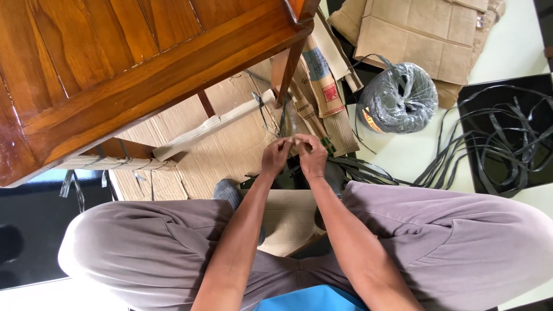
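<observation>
**Head view: both hands pinched on a strip under the table edge**

Far left of the fingers: glossy brown wooden table top (115, 63), with a cardboard-wrapped table rail (213, 124) below it. Flattened corrugated cardboard sheets (230, 150) lie under the hands.

Left hand (276, 156): fingers curled, tips pinched on a thin black plastic strapping strip (286, 118) that runs up from the fingertips to the dark wooden table leg (290, 72). Right hand (313, 156): touching the left, fingers also clenched on the same strip. The exact grip point is hidden between the fingers.

Right of the fingers: folded printed paper sacks (322, 92) just beside, then a grey-black coil of plastic strapping (399, 98) well apart. Loose black strapping strands (495, 144) are spread farthest right, across white floor and a black mat (507, 92). Grey trouser legs (438, 242) sit below the hands.
</observation>
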